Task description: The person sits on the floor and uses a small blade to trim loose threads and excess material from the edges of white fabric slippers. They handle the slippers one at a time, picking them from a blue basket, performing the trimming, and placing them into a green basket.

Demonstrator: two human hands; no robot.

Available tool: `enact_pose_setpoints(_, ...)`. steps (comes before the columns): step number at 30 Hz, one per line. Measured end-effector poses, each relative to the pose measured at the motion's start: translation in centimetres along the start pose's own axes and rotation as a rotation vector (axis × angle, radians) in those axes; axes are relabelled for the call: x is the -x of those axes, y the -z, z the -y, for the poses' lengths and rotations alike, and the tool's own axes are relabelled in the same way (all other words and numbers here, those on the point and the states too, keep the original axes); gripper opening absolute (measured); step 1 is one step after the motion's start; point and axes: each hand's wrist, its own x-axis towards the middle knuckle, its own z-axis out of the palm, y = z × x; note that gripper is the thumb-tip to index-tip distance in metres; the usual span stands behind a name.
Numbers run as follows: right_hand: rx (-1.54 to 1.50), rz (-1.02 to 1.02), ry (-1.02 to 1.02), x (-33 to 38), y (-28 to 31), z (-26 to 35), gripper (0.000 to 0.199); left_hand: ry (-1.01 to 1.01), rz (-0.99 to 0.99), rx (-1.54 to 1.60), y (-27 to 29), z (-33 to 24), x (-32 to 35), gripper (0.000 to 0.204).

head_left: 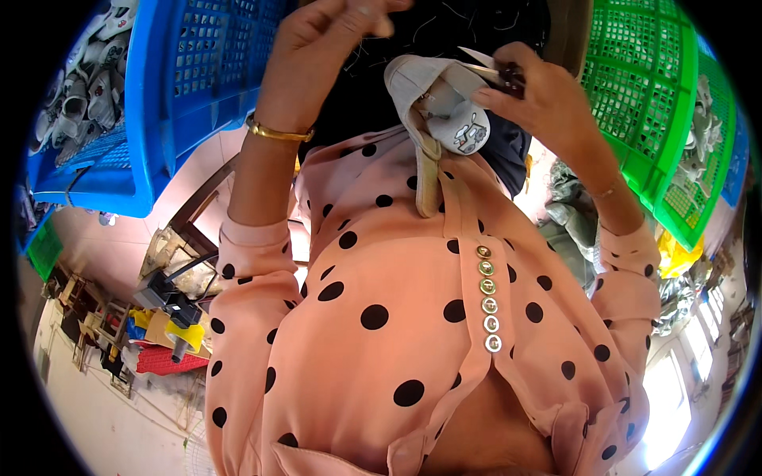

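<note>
My right hand is closed round a pair of small scissors with dark handles. Their pale blades stand apart and point left, over the opening of a small light grey shoe. The shoe has a cartoon print on its toe, and a tan strip hangs down from it over my shirt. It rests against my lap, with my right thumb and fingertips close to its rim. My left hand is up at the top edge, left of the shoe, its fingers drawn into a pinch. Whatever lies between those fingertips is too small to make out.
A blue plastic crate stands close on my left, with grey shoes beyond its wall. Green crates stand close on my right, with more pale pieces. Dark cloth strewn with thread ends lies under my hands.
</note>
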Motion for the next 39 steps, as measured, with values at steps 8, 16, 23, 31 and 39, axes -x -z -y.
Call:
enact_pose_setpoints(8,-0.215,-0.037,0.077,-1.1,-3.4,-1.3,0.019,0.269,-0.111,-0.649,-2.5,-0.5,6.5,0.086)
enact_pose_setpoints(16,-0.800,-0.141,-0.311,1.6,-0.7,1.7,0.021,0.268,0.174,-0.610,-3.7,-0.8,3.6,0.045)
enact_pose_setpoints(23,-0.504,-0.230,-0.291,3.8,-0.6,0.6,0.030,0.408,0.678,-0.330,-1.2,-2.9,-1.0,0.036)
enact_pose_setpoints(31,-0.515,-0.132,-0.284,3.0,-2.0,-3.5,0.031,-0.078,0.564,-1.241,-3.8,-1.7,-2.4,0.029)
enact_pose_setpoints(39,-0.335,-0.160,-0.198,2.5,-1.6,-3.0,0.038,-0.521,0.248,-1.234,-5.3,2.0,-1.8,0.018)
